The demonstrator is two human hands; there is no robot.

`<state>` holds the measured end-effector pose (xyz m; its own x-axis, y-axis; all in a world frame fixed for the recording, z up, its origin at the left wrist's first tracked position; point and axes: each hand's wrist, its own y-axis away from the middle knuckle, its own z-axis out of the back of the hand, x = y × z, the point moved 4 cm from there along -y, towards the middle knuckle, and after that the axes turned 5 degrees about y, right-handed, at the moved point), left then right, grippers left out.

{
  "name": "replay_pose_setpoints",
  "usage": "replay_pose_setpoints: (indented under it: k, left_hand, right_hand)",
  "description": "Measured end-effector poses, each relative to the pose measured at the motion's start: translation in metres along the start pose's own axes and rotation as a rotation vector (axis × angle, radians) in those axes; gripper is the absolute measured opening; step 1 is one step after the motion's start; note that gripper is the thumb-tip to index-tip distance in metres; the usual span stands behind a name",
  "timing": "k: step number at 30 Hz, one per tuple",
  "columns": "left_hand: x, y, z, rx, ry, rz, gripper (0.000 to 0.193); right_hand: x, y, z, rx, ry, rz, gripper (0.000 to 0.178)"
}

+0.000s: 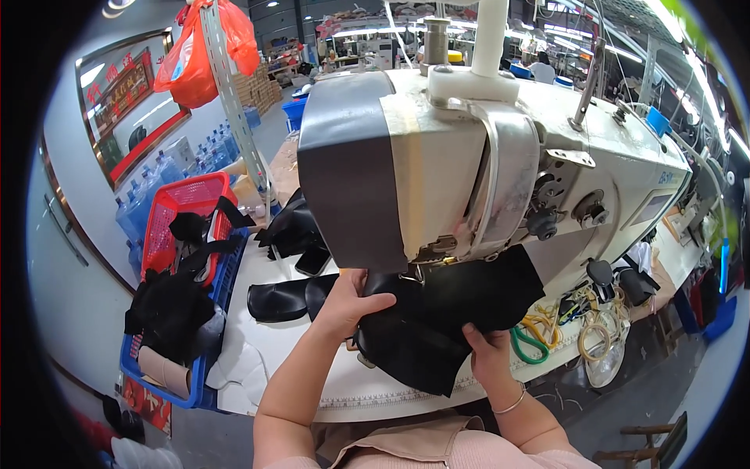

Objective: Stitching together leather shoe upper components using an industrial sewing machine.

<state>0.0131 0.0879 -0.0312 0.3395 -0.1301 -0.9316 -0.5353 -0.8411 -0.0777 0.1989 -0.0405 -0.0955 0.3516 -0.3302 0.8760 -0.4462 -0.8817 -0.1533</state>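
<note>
A black piece of leather-like material (426,344) lies under the head of a large white and grey sewing machine (348,148). My left hand (353,303) grips its left side close to the needle area, thumb on top and the other fingers mostly hidden. At the right front edge, my right hand (489,353) pinches the same piece, thumb above and fingers underneath. The machine head hides the far part of the material. Left of my left hand, a rounded black piece (277,302) rests on the white table (301,375).
At the left, a red basket (160,227) and a blue crate (205,375) hold black pieces and a cardboard tube (164,371). A green ring (531,348) and yellow cords (595,336) lie right. A metal post (234,102) with red bags (205,59) stands behind.
</note>
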Motion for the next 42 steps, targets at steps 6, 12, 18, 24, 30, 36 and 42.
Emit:
replay_pose_setpoints:
  k: [6,12,18,24,30,36,42]
  left_hand:
    - [0.000,0.006,-0.004,-0.031,0.000,-0.004,0.053]
    - [0.004,0.010,-0.010,-0.065,0.080,-0.019,0.055]
    - [0.012,0.016,-0.011,-0.166,0.026,-0.116,0.049]
    - [0.008,0.016,-0.014,-0.150,0.092,-0.072,0.048]
    - [0.009,0.024,-0.005,0.022,0.087,0.115,0.058]
    - [0.007,0.022,-0.009,-0.001,0.075,0.023,0.053]
    - [0.008,0.019,-0.008,-0.051,0.050,-0.028,0.049]
  right_hand:
    - [0.009,-0.012,-0.001,0.045,-0.047,-0.026,0.023]
    - [0.011,-0.025,0.005,0.057,-0.058,-0.010,0.026]
    - [0.029,-0.038,-0.002,0.131,-0.100,-0.066,0.026]
    - [0.023,-0.048,0.007,0.162,-0.046,-0.134,0.031]
    - [0.033,-0.021,0.002,0.255,-0.055,-0.301,0.041]
    - [0.032,-0.031,0.005,0.206,-0.068,-0.320,0.027]
    - [0.041,-0.044,-0.002,0.259,-0.046,-0.311,0.029]
